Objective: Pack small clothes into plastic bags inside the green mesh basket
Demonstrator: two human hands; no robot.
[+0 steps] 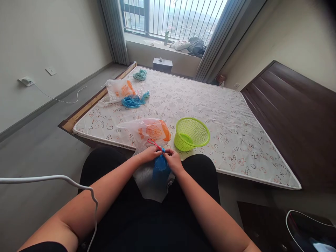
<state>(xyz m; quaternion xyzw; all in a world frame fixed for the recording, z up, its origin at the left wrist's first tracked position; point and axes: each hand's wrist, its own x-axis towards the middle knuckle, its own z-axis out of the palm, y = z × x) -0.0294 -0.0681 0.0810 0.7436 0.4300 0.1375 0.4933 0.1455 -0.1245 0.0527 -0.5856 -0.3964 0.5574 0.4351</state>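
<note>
My left hand (150, 153) and my right hand (173, 160) meet between my knees, fingers pinched together at the gathered neck of a blue plastic bag (160, 163). A thin red tie (154, 142) makes a loop that sticks up at the neck, beside my left fingertips. Below my hands the blue bag hangs down against whitish plastic in my lap. Just behind them, a white plastic bag with orange print (154, 131) lies crumpled over the mattress edge. The exact grip of each fingertip is partly hidden.
A green plastic basket (193, 142) stands on the lettered mattress (183, 98), right of my hands. Farther back lie another printed white bag (119, 89), a knotted blue bag (132, 101) and a teal bundle (140, 75). A white cable (65, 178) crosses near my left arm.
</note>
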